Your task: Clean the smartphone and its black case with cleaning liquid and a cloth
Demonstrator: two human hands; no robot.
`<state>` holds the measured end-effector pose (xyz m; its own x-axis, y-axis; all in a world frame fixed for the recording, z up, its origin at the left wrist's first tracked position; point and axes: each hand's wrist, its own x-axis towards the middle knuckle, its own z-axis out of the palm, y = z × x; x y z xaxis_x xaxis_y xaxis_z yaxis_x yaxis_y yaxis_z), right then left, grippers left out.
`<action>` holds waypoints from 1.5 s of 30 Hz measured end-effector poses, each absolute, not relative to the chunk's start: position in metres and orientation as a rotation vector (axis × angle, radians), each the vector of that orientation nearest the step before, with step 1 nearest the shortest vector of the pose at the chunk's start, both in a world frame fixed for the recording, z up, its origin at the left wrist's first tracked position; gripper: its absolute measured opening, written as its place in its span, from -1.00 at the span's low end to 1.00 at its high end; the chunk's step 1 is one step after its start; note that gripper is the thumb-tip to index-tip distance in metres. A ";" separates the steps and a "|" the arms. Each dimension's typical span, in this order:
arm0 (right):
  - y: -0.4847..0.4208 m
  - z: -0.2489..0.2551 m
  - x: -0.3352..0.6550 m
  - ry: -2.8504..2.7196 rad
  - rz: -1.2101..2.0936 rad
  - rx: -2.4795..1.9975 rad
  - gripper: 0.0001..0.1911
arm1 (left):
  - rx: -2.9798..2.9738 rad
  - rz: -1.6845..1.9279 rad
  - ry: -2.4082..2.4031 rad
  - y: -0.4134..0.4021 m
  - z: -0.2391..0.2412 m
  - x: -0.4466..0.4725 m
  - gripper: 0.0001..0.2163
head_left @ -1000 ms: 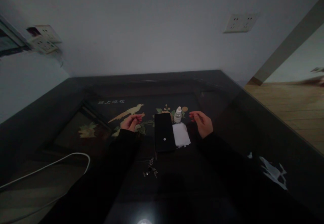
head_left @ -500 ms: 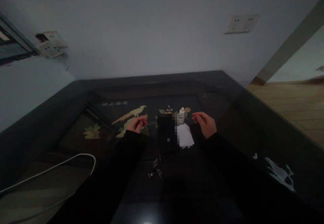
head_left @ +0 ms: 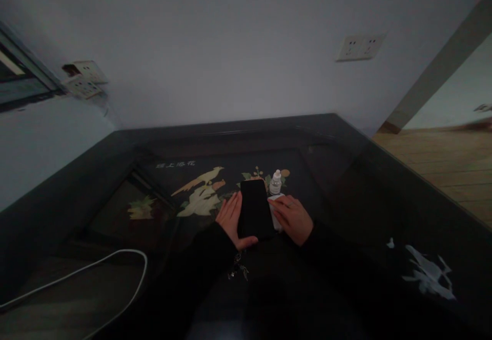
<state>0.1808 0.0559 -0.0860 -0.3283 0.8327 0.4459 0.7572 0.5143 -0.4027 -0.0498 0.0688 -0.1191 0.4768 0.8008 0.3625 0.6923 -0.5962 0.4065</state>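
Observation:
A black smartphone (head_left: 255, 209) lies screen up on the dark table. My left hand (head_left: 231, 219) holds its left side, with fingers straight along that edge and the thumb at the bottom edge. On the phone's right, my right hand (head_left: 294, 218) has its fingers pressed together on a white sheet (head_left: 277, 223), which it mostly covers. Fingertips reach the phone's right edge. Just behind that sheet stands a small clear dropper bottle (head_left: 275, 182) with a white cap, upright. A dark metallic charm (head_left: 238, 271) rests below my left wrist.
The glossy black table (head_left: 346, 176) bears a bird-and-flower picture (head_left: 202, 199). A white cable (head_left: 130, 251) curves at the left. Crumpled clear-white scraps (head_left: 430, 273) lie at the right. Wall sockets (head_left: 361, 47) are above the table's back edge.
Both hands have moved inward and toward me. My left hand has come onto the phone's left side. My right hand has come down over the white sheet. The view has tilted slightly.

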 end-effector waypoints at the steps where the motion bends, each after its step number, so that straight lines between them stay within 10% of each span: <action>1: 0.056 -0.088 0.179 -2.179 0.136 -1.318 -0.68 | 2.576 0.696 1.336 0.066 -0.121 -0.049 0.10; 45: 0.061 -0.090 0.175 -2.325 -0.015 -1.494 -0.60 | 2.547 0.566 1.444 0.067 -0.124 -0.047 0.11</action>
<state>0.1755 0.0606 -0.0899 -0.3658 0.8754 0.3160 0.8794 0.4363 -0.1907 -0.0471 0.0670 -0.1235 0.4627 0.8521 0.2448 0.7916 -0.5214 0.3187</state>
